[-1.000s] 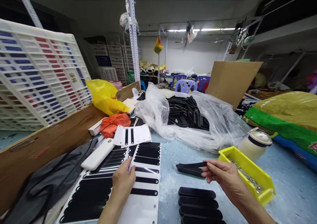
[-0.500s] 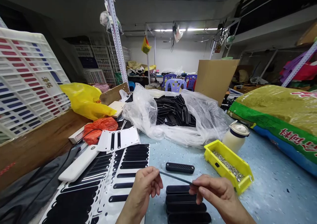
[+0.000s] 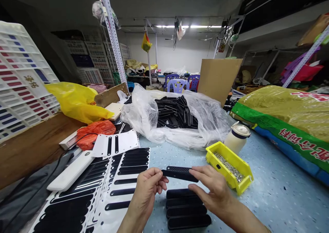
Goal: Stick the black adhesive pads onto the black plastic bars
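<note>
A thin black strip (image 3: 177,174) with rounded ends is pinched at its left end by my left hand (image 3: 150,185). My right hand (image 3: 209,185) is around the strip's right end, thumb and fingers apart, fingertips at its upper edge. Just behind the strip lies a black bar with a meshed top (image 3: 177,169), partly covered from view. Below my hands, several black rounded bars (image 3: 189,210) lie in a column on the blue speckled table (image 3: 272,198). To the left, white backing sheets (image 3: 102,219) carry many flat black strips.
A yellow bin (image 3: 209,154) of small metal pieces stands at the right, beside a cream flask (image 3: 236,138). Behind, a clear plastic bag (image 3: 138,119) holds a heap of black pieces (image 3: 169,111). Left are a white device (image 3: 70,171), orange bag (image 3: 95,133) and white crate (image 3: 23,82).
The black strip has turned from edge-on to show its flat face. My right hand has loosened its pinch, its fingers spreading. The view has shifted slightly right.
</note>
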`<state>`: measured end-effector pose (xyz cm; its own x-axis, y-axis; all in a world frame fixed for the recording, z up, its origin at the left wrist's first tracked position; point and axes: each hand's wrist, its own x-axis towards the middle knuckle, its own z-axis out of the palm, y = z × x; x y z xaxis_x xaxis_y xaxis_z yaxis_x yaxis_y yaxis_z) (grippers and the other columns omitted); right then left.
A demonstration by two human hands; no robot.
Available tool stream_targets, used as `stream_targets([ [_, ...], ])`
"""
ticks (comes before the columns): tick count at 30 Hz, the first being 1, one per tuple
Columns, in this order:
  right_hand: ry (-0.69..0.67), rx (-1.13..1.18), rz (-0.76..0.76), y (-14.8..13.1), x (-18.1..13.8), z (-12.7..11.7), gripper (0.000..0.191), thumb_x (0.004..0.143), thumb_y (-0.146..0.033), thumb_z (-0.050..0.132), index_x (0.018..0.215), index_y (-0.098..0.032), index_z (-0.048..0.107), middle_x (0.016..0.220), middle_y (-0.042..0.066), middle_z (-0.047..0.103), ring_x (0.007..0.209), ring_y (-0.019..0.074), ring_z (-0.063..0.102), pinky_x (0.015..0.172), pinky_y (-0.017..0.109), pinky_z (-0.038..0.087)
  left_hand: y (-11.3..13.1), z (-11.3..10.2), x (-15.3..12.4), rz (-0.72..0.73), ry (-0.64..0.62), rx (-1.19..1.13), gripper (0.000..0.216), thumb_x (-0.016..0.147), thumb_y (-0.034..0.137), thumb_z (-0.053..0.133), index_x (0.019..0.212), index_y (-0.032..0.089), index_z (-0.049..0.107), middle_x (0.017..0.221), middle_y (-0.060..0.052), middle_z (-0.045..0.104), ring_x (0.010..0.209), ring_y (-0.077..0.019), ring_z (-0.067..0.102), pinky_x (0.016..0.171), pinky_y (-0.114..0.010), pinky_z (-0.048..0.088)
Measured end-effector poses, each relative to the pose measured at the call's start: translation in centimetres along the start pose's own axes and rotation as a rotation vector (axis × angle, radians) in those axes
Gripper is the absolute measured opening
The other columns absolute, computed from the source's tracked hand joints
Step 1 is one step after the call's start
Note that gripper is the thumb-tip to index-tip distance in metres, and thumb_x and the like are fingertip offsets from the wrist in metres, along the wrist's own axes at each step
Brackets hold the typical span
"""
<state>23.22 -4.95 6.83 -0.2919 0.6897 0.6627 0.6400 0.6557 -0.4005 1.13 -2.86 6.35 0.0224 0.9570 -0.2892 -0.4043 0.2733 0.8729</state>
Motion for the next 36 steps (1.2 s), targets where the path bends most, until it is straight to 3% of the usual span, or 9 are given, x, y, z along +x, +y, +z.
stream_targets([
  [6, -0.159, -0.185, -0.106, 1.0, 1.2, 1.6, 0.013, 0.088, -0.014, 0.059, 0.095, -0.015, 0.070, 0.073, 0.007, 0.067, 0.066, 0.0205, 0.058, 0.061, 0.032, 0.044, 0.2, 0.4, 0.5, 0.006, -0.057, -0.028, 0.029, 0.059, 0.033, 0.081, 0.061, 0.013, 0.060, 0.058, -0.011, 0.070, 0.045, -0.0119, 0.057, 0.041, -0.019, 0.033],
  [13, -0.200, -0.159, -0.098, 2.3, 2.1, 2.3, 0.009, 0.088, -0.011, 0.059, 0.085, -0.014, 0.067, 0.072, 0.006, 0.061, 0.066, 0.0191, 0.054, 0.061, 0.030, 0.040, 0.6, 0.8, 1.4, 0.008, -0.109, -0.026, 0.027, 0.062, 0.033, 0.079, 0.063, 0.014, 0.062, 0.062, -0.010, 0.072, 0.049, -0.0123, 0.059, 0.043, -0.019, 0.037],
  [18, -0.242, -0.205, -0.112, 3.4, 2.2, 1.7, 0.024, 0.094, -0.013, 0.048, 0.075, -0.016, 0.061, 0.070, 0.005, 0.057, 0.064, 0.0178, 0.051, 0.060, 0.029, 0.038, 0.5, 0.3, 3.0, 0.103, -0.014, 0.446, 0.034, 0.061, 0.046, 0.075, 0.057, 0.013, 0.067, 0.052, -0.005, 0.063, 0.043, -0.0143, 0.056, 0.038, -0.021, 0.033],
  [22, -0.343, -0.195, 0.033, 5.3, 1.6, 0.3, 0.021, 0.095, -0.015, 0.049, 0.079, -0.016, 0.062, 0.075, 0.005, 0.058, 0.069, 0.0176, 0.053, 0.064, 0.028, 0.041, -0.7, -1.5, 5.0, 0.281, 0.132, 0.792, 0.030, 0.065, 0.045, 0.068, 0.059, 0.015, 0.069, 0.046, 0.000, 0.057, 0.047, -0.0168, 0.057, 0.048, -0.026, 0.042],
  [24, -0.380, -0.166, 0.118, 6.3, 1.4, -0.2, 0.016, 0.094, -0.017, 0.053, 0.083, -0.016, 0.064, 0.078, 0.005, 0.060, 0.071, 0.0175, 0.056, 0.066, 0.028, 0.044, -1.5, -2.3, 6.0, 0.327, 0.095, 0.870, 0.024, 0.063, 0.034, 0.067, 0.076, 0.015, 0.074, 0.055, 0.000, 0.063, 0.054, -0.0184, 0.060, 0.056, -0.029, 0.046],
  [29, -0.486, -0.145, 0.217, 6.9, 1.8, -0.4, 0.017, 0.094, -0.017, 0.053, 0.081, -0.016, 0.065, 0.084, 0.005, 0.063, 0.077, 0.0175, 0.059, 0.073, 0.028, 0.046, -3.0, -2.1, 7.6, 0.242, -0.091, 1.034, 0.051, 0.058, 0.011, 0.057, 0.107, 0.013, 0.071, 0.065, 0.002, 0.065, 0.057, -0.0154, 0.059, 0.060, -0.026, 0.046],
  [36, -0.629, -0.157, 0.218, 4.9, 2.6, 1.2, 0.016, 0.094, -0.015, 0.052, 0.084, -0.016, 0.064, 0.085, 0.006, 0.063, 0.078, 0.0187, 0.060, 0.071, 0.029, 0.046, -2.9, -1.7, 7.3, 0.215, -0.241, 1.136, 0.025, 0.065, 0.013, 0.054, 0.079, 0.014, 0.074, 0.054, 0.004, 0.053, 0.055, -0.0140, 0.050, 0.055, -0.024, 0.035],
])
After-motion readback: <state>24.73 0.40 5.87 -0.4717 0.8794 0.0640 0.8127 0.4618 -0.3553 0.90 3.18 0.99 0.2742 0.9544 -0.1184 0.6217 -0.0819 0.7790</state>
